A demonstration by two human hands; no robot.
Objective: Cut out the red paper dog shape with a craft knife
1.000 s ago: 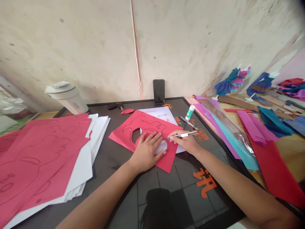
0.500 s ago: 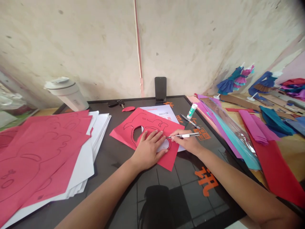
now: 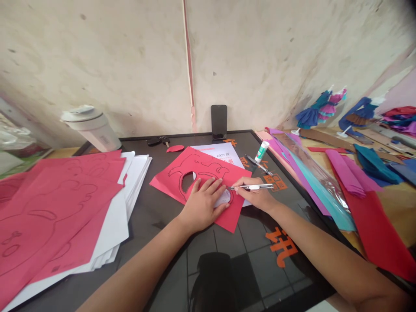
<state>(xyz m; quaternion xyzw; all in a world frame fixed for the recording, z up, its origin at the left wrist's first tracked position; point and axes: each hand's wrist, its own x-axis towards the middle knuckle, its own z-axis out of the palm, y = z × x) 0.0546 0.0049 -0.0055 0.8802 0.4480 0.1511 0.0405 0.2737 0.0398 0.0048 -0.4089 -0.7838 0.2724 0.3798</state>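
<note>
L hand (image 3: pixel 202 207) pins red sheet (image 3: pixel 164 180) w/ cutouts.

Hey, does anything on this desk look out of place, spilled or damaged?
Nothing spilled or broken. The red sheet under the left hand has holes, but they follow drawn outlines; the right hand holds a knife there. The paper pile on the left is fanned askew.

The white paper sheet (image 3: pixel 224 152) under the red paper (image 3: pixel 208 171) shows "2025" in small print. The black tabletop (image 3: pixel 156 216) has a big orange sign (image 3: pixel 281 247), "讯". The other orange signs are too hidden to read.
</note>
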